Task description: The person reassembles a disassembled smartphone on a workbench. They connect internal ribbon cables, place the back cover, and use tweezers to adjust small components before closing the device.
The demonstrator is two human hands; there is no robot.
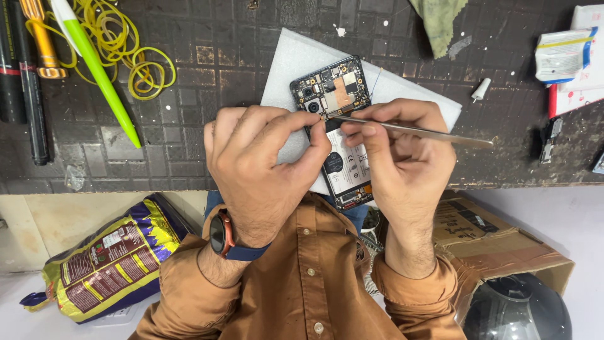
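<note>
An opened black smartphone with its back cover off (336, 126) lay on a white foam sheet (296, 63) on the dark gridded counter (189, 113). The left hand (261, 164) pinched the phone's edge, its grip closed on it. The right hand (402, 157) held thin metal tweezers (415, 130), tips touching the circuit board. Yellow rubber bands (135, 53) lay well apart.

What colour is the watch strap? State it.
Dark blue strap, on a watch with an orange-red case, on the left wrist; head view.
</note>
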